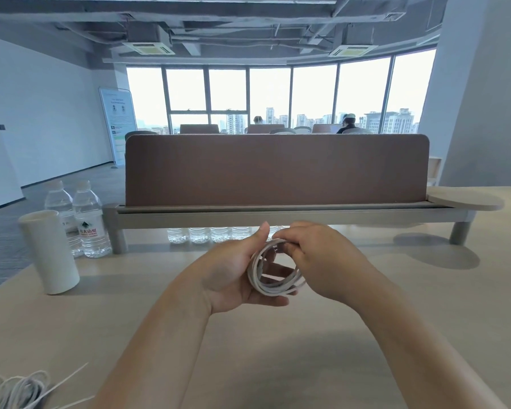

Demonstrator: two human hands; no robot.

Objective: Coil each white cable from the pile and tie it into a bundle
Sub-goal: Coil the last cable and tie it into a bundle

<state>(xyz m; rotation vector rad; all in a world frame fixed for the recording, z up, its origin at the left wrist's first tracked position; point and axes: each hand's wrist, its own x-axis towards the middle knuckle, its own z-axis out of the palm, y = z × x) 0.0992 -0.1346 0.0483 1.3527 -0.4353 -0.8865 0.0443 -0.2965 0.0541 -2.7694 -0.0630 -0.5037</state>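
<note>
A white cable [273, 283] is wound into a small coil of several loops, held above the middle of the wooden table [278, 349]. My left hand [233, 273] grips the coil's left side, thumb up along it and fingers under it. At the coil's top, my right hand [316, 261] pinches the loops with curled fingers. The pile of white cables [15, 389] lies at the table's near left corner, with thin white ties sticking out of it.
A white cylindrical cup [49, 250] stands at the left, with two water bottles [80, 216] behind it. A brown divider panel [278, 169] on a raised shelf [278, 215] crosses the back; more bottles stand beneath the shelf. Two people sit far off by the windows.
</note>
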